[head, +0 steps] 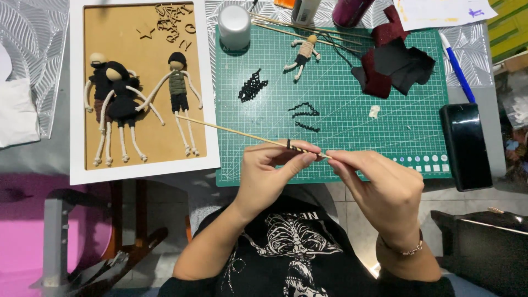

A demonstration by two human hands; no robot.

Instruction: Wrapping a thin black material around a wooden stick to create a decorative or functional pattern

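My left hand (272, 168) pinches a thin wooden skewer (231, 130) that runs up and left over the green cutting mat (341, 104). Black thread (293, 147) is coiled around the skewer near my left fingertips. My right hand (379, 184) holds the skewer's near end with thumb and fingers, close beside the left hand. Both hands hover over the mat's front edge. Curled black thread coils (303, 110) and a bigger black curly bunch (252, 85) lie on the mat.
A white frame with brown board (143, 88) at left carries three cord dolls (124, 102) and wooden letters. A small doll (302, 54), dark fabric scraps (393, 66), a white cylinder (235, 25), a blue pen (456, 66) and a black box (466, 146) lie around.
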